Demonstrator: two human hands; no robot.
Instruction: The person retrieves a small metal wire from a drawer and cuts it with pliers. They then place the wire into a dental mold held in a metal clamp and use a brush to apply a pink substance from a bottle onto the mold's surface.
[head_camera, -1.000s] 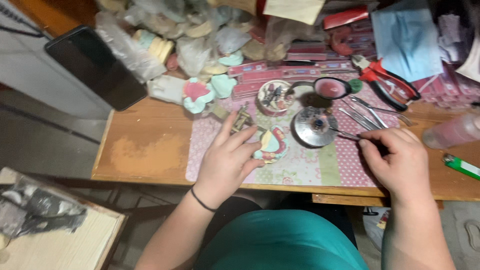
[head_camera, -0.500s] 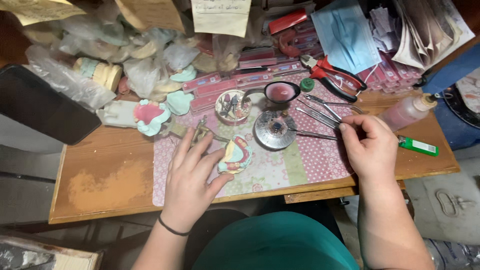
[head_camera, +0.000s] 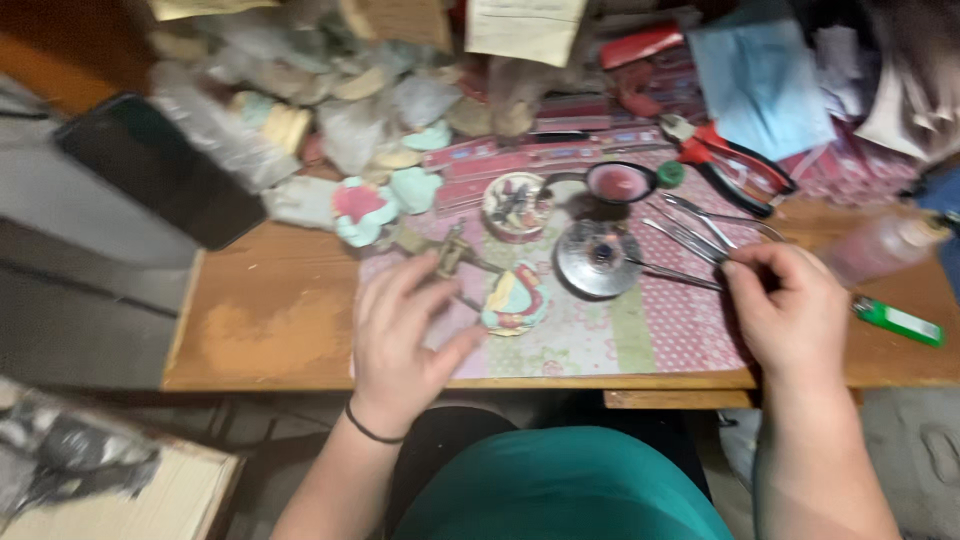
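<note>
Far left, a dark flat slab (head_camera: 160, 170) leans at the bench edge, beside a heap of clear bags and pale plaster casts (head_camera: 300, 120). A pink-and-mint cast (head_camera: 360, 210) lies at the front of that heap. The wooden table (head_camera: 260, 320) carries a patterned pink mat (head_camera: 600, 345).

The left hand (head_camera: 405, 335) rests flat on the mat, fingers loosely spread, its thumb reaching toward the dental model (head_camera: 515, 300). That model is mint with a pink and yellow patch, lying on the mat just right of the thumb; whether they touch cannot be told through the blur. A small brass-coloured fitting (head_camera: 450, 255) sits just above the fingertips.

Containers: a round pot (head_camera: 515, 205) holds small dark pieces, not identifiable. A shallow dish (head_camera: 620, 183) holds pink material. A round metal lid (head_camera: 598, 258) holds a dark spot at its centre.

The right hand (head_camera: 790, 315) is curled, pinching a thin metal instrument (head_camera: 675, 275) whose tip lies at the lid's rim. Loose tweezers (head_camera: 700, 225), red pliers (head_camera: 735, 165), a pale bottle (head_camera: 885, 245) and a green lighter (head_camera: 900, 322) lie further right.

Against the frame half a second ago, both hands hold the same positions; only the view has shifted
</note>
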